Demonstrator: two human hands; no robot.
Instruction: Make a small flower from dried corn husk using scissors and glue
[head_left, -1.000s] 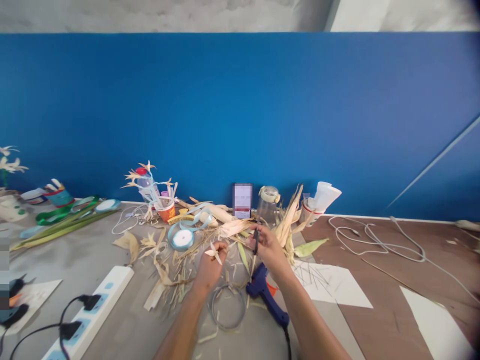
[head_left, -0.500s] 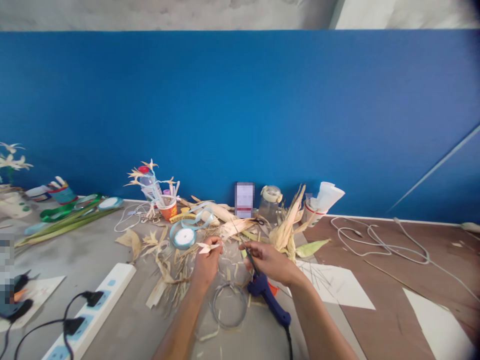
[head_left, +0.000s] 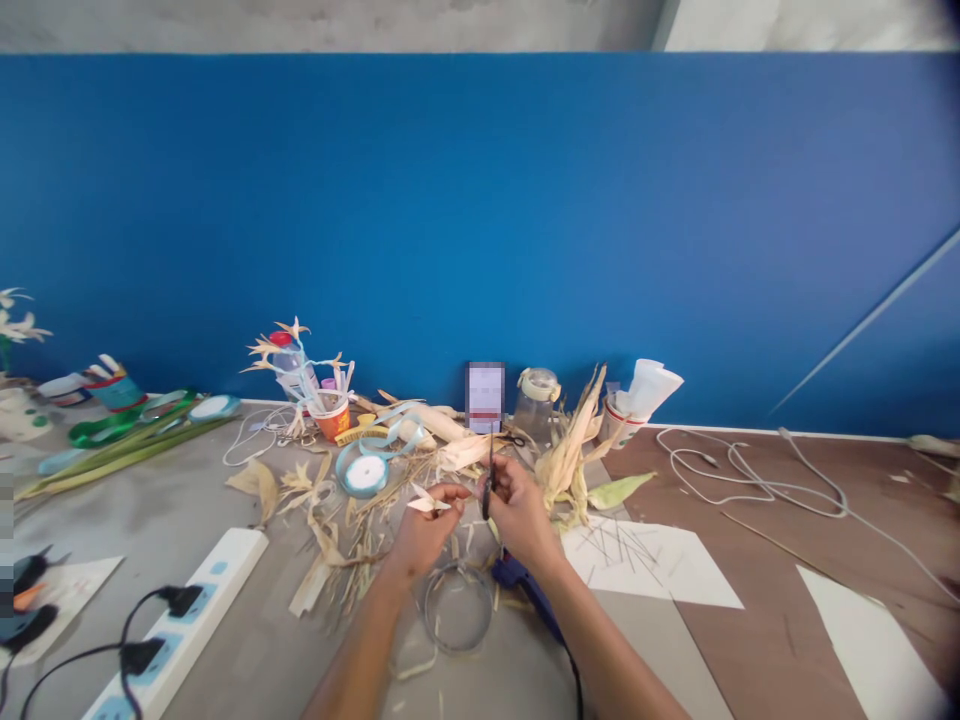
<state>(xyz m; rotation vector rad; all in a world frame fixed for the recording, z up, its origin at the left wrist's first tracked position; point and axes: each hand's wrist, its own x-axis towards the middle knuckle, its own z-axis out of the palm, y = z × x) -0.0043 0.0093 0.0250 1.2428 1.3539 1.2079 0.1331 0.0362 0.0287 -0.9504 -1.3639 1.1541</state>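
Note:
Pinched in my left hand is a small pale corn-husk flower, its petals pointing up and to the left. My right hand grips black scissors, their blades upright. The two hands are close together, with the scissors just right of my left fingertips. Beneath my right wrist lies a dark blue glue gun, partly covered by the arm. A coil of grey wire rests on the table between my forearms.
Dried husks and scraps lie beyond my hands, near a blue ribbon spool, a phone and a glass jar. A power strip is at left. Thin wires lie on white paper at right.
My right hand has lifted off the glue gun area and turned the scissors upright, closer to my left hand. The left hand has shifted slightly right with the flower. The view has tilted slightly.

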